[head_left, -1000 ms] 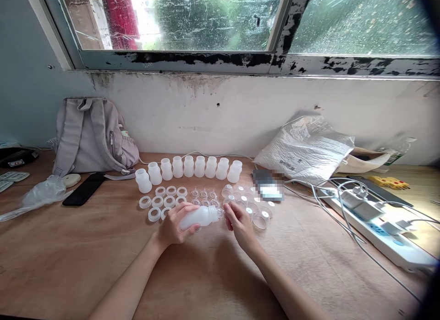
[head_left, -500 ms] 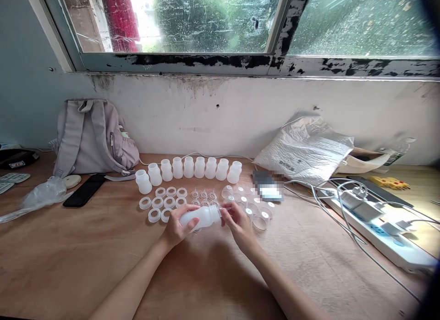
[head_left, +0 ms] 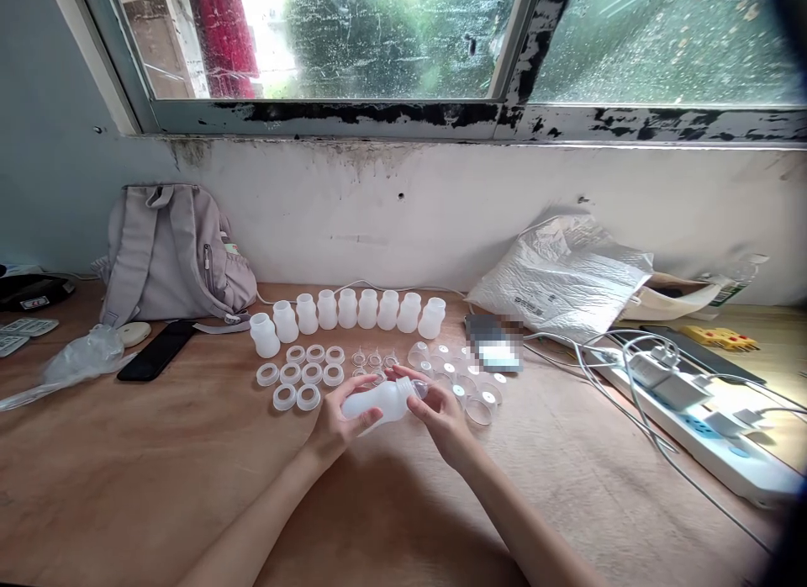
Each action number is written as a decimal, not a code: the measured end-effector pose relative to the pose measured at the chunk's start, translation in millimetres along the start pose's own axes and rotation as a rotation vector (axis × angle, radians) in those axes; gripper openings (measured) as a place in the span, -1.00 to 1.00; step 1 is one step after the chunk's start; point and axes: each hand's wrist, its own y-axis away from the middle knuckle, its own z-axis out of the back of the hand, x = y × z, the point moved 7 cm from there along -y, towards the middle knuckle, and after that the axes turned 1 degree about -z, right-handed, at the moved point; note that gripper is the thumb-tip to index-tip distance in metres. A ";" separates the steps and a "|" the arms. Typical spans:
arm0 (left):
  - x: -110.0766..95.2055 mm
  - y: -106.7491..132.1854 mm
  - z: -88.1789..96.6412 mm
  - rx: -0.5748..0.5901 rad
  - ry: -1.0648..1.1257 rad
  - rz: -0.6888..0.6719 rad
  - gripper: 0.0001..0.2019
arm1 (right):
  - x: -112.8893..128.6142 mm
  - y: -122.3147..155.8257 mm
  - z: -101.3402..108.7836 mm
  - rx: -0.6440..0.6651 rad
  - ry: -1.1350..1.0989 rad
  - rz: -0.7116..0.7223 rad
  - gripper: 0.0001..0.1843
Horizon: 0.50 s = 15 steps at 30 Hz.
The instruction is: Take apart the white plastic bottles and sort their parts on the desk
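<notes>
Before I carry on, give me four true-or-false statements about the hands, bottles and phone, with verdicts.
1. The left hand holds a white bottle. True.
2. The back-row bottles lie on their sides. False: the back-row bottles stand upright.
3. The right hand is at the held bottle's mouth end, touching a clear piece. True.
4. The black phone lies beside the power strip. False: the black phone lies in front of the backpack.

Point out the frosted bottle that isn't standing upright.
The frosted bottle tilted in the left hand, neck toward the right hand; the other nine stand upright in a row.
</notes>
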 end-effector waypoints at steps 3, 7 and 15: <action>11.9 -0.7 -9.8 0.064 0.243 0.196 -0.50 | 2.1 0.6 -3.3 0.037 -0.030 0.002 -0.53; 12.4 3.2 -11.6 0.005 0.235 0.252 -0.52 | -2.9 1.6 1.5 -0.038 0.024 -0.002 -0.54; -18.0 6.8 7.3 -0.163 -0.176 -0.127 -0.70 | 7.2 -0.5 8.6 -0.032 0.167 -0.003 -0.59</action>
